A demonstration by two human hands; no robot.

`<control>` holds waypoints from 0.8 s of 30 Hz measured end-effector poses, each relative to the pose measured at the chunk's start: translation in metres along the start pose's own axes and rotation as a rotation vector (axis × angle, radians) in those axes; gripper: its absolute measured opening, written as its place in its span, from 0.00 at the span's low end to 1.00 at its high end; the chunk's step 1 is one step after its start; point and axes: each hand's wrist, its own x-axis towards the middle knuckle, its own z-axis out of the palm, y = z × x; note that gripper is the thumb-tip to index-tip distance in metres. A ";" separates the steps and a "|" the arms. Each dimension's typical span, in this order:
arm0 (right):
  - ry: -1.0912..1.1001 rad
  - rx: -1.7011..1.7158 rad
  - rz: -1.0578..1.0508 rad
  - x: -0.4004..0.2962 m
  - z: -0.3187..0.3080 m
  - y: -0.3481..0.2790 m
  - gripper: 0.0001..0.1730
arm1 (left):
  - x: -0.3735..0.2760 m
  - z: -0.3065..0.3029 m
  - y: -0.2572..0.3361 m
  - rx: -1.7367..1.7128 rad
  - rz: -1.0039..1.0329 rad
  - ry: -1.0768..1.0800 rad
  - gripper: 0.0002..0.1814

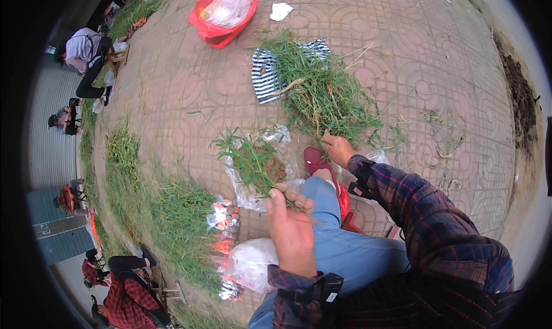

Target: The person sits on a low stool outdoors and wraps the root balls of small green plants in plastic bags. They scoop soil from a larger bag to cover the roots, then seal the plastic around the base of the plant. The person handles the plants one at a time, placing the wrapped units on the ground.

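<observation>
In the head view my left hand [291,225], palm up, grips a small bunch of green seedlings [248,158] by the stem ends between thumb and fingers. Its leafy tops point away from me, over a clear plastic sheet with brown soil [274,167]. Farther right, my right hand [337,150] pinches at the near edge of a loose heap of green plants [330,92]; what its fingertips hold is too small to make out. Under the heap lies a black-and-white striped bag [265,72].
Rows of bundled seedlings [181,225] with bases wrapped in plastic lie left, beside a stuffed white plastic bag [252,264]. A red plastic bag [224,36] holding clear plastic stands at the far side. Several people sit along the left, one in a checked shirt [129,301]. Patterned paving [409,70] spreads ahead.
</observation>
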 end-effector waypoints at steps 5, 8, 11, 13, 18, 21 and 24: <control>-0.032 -0.087 -0.051 -0.016 -0.027 -0.019 0.09 | 0.001 -0.008 -0.002 -0.004 0.002 -0.023 0.10; -0.030 -0.111 -0.124 -0.026 -0.044 -0.035 0.09 | 0.001 -0.009 -0.003 0.059 -0.013 -0.003 0.10; 0.034 -0.100 -0.271 -0.039 -0.059 -0.053 0.08 | 0.001 -0.015 -0.002 0.110 -0.030 0.011 0.11; 0.097 -0.068 -0.371 -0.047 -0.072 -0.064 0.07 | 0.003 -0.016 -0.003 0.134 -0.063 0.007 0.11; 0.027 -0.209 -0.428 -0.059 -0.104 -0.075 0.06 | 0.006 -0.021 -0.006 0.136 -0.088 -0.008 0.11; 0.026 -0.220 -0.433 -0.062 -0.113 -0.082 0.06 | 0.009 -0.025 -0.008 0.145 -0.087 -0.027 0.11; 0.086 -0.118 -0.395 -0.065 -0.107 -0.083 0.07 | 0.011 -0.022 -0.009 0.172 -0.105 -0.034 0.11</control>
